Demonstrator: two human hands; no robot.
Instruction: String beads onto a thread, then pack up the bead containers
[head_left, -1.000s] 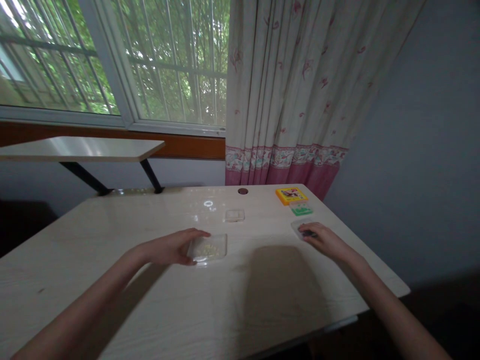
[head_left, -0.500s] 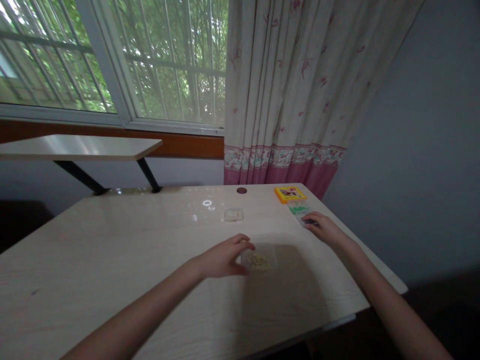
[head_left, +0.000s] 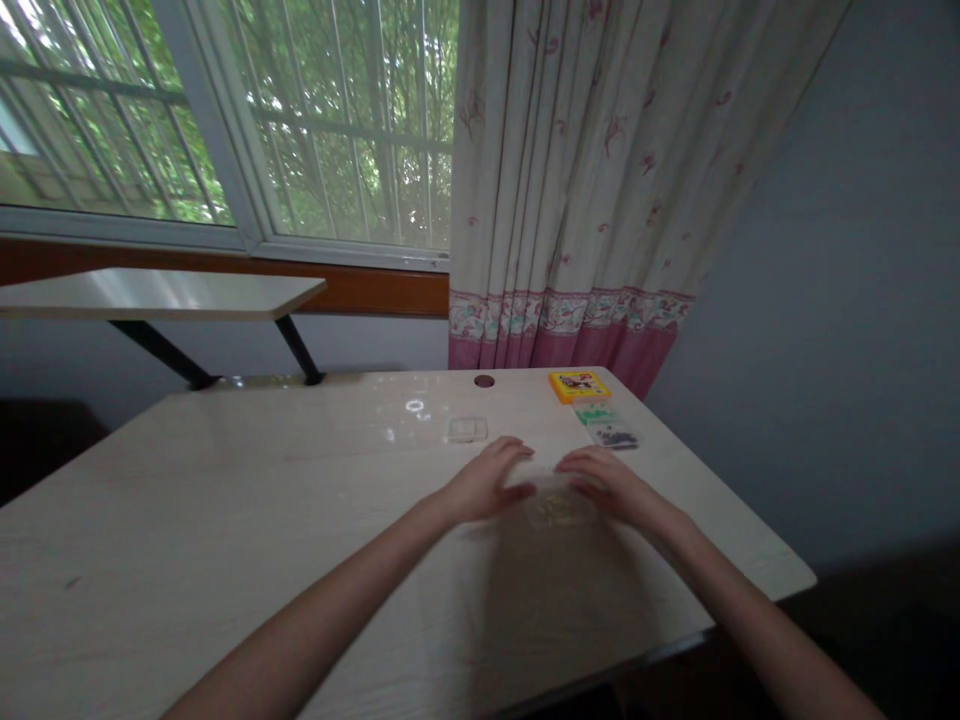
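Observation:
A clear shallow box (head_left: 556,508) with small pale yellowish pieces lies on the table, slightly blurred. At its left edge is my left hand (head_left: 491,482), fingers apart and curved toward the box. My right hand (head_left: 609,482) is at the box's right side, its fingers over that edge; whether it grips the box cannot be made out. Behind the right hand sit a clear box with dark pieces (head_left: 615,436) and one with green pieces (head_left: 594,412), lined up in front of a yellow box (head_left: 580,386). Another small clear box (head_left: 467,430) lies farther back.
The pale wooden table (head_left: 262,520) has a round hole (head_left: 484,381) near its back edge. A raised shelf (head_left: 165,292) on black supports stands at the back left. A curtain (head_left: 562,200) hangs behind the table, beside a barred window.
My right hand has left the box with dark pieces and moved left and nearer to the box with pale pieces. That box and my left hand have shifted right.

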